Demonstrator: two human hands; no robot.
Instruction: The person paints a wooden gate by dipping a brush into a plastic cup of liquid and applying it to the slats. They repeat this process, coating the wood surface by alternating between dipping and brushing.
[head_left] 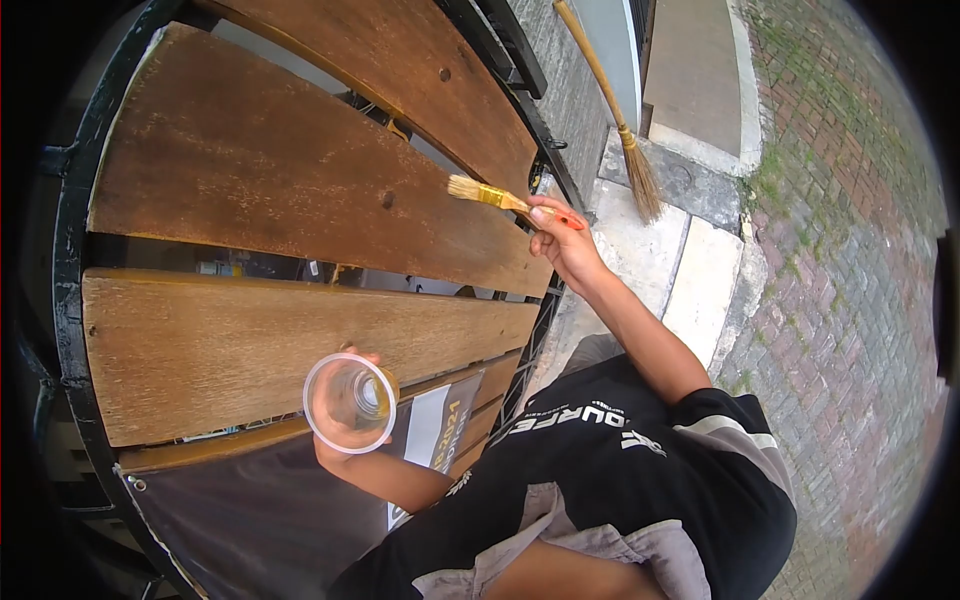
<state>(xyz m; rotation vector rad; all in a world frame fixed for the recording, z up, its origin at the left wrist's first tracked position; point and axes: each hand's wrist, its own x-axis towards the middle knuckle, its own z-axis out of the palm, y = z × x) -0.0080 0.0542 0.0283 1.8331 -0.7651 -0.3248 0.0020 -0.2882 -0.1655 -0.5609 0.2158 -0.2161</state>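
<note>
- A narrow slot (270, 266) ran between the pale plank (200, 350) and the dark plank (250, 170) above it
- A black frame (73, 310) blocked the pale plank's left end
- A clear cup (350, 403) obstructed the pale plank's lower edge

We see a straw broom (642, 180), bristles down on the pale slabs (705, 285), its long handle slanting up beside a rough grey wall (570, 95). Past the slabs, we look onto patterned brick paving (850, 230) with green weeds (768, 188) along its edge. Lower left, we have a dark banner (250, 515) with yellow lettering and a metal eyelet (139, 485) at its corner.
</note>
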